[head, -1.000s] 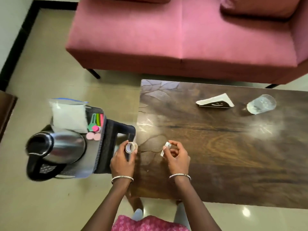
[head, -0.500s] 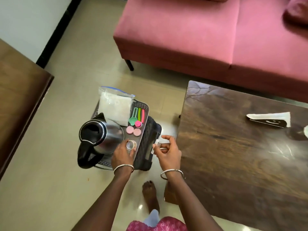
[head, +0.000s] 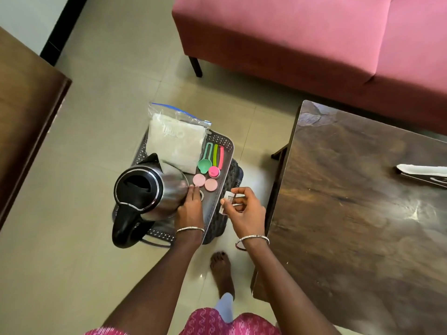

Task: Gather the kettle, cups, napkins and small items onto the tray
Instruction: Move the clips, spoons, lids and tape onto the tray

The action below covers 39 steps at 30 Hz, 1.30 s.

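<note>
Tray (head: 226, 151): grey, patterned rim, resting on a dark woven stool (head: 221, 228) on the tiled floor, left of the wooden table (head: 358, 213). On it I log:
- steel kettle (head: 147, 189), lid open, black handle overhanging the near edge;
- clear zip bag of white napkins (head: 175, 143), far side, touching the kettle;
- green, yellow and pink measuring spoons (head: 211, 158), side by side along the right rim;
- two pink discs (head: 205, 182), just in front of the spoons.

My left hand (head: 191, 209): palm down on the tray beside the kettle, fingers curled over a small round item (head: 201, 195), mostly hidden; I cannot tell whether it is gripped.

My right hand (head: 244, 209): over the tray's right edge, thumb and fingers pinching a small white packet (head: 228, 197).

Table: folded napkin (head: 420, 169) on a dark holder at the right frame edge. Pink sofa (head: 314, 39) beyond.
</note>
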Available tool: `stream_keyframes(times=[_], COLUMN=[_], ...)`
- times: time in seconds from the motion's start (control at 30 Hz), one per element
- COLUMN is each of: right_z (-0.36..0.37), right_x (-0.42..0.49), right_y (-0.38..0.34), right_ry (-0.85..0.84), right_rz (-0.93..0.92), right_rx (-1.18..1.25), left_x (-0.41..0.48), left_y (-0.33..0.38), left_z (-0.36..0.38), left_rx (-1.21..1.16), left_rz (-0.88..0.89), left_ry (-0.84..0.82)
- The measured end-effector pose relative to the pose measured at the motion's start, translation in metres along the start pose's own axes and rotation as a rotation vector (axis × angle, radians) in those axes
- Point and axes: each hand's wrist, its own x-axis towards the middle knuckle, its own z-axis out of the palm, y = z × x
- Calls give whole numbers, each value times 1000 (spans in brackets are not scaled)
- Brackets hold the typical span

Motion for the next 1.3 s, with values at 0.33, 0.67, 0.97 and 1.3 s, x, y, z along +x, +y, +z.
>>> stream_keyframes(times=[0.33,0.67,0.97,1.3], right_z=[19,42,49,29], right_x=[0,11,15,6], right_y=[-8,-22,-17,6], right_ry=[-2,12,-90,-36], right_rz=[20,136,176,165], right_rx=[-72,-157,-141,-91], left_x=[-14,-41,-28,-11], left_y=[-4,-17,-13,-5], left_z=[-18,-28,0,19], left_rx=[-131,-1265,-1365,-1583], left_rz=[143,-368,-515,-820], left_ry=[222,-188,-170,-271])
